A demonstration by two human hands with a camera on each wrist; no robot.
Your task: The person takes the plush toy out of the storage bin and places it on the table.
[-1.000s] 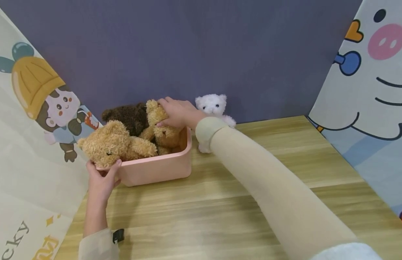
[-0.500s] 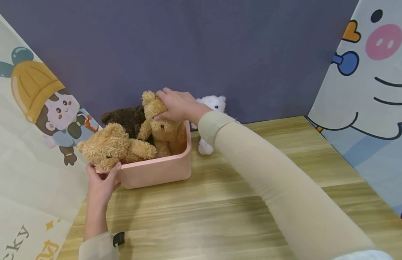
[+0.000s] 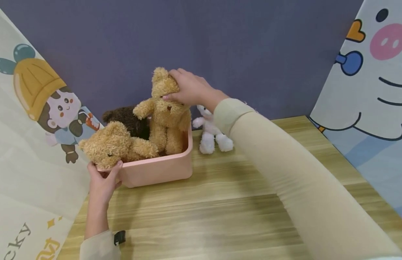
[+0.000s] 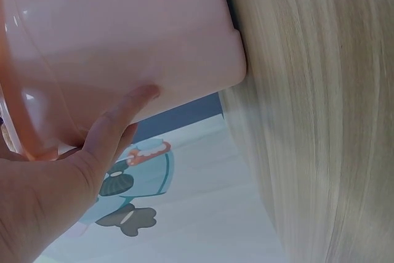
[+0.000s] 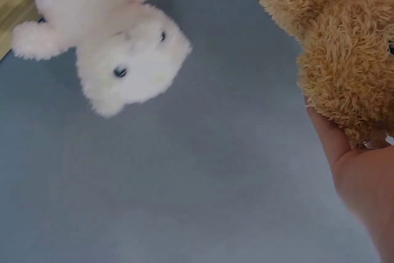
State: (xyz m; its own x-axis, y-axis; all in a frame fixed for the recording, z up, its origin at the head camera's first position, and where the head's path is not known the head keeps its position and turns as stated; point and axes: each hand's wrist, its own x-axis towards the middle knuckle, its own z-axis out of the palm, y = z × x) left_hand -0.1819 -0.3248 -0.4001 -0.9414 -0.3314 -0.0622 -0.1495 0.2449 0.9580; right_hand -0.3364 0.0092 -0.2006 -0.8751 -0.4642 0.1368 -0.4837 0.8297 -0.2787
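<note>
L hand (image 3: 101,184) grips pink bin (image 3: 158,171) at near L corner; 2nd tan bear (image 3: 110,144) lies there. R hand (image 3: 193,87), the nearer one, holds upright tan bear (image 3: 166,112) by its head: body straight below grip, long axis approx. vert., legs at bin's R end. Farther: dark bear (image 3: 124,118) behind 2nd, white bear (image 3: 211,128) just R of bin.

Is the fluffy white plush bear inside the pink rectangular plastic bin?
No, the white bear rests on the wood-grain tabletop, outside the pink bin, beyond its right end.
</note>
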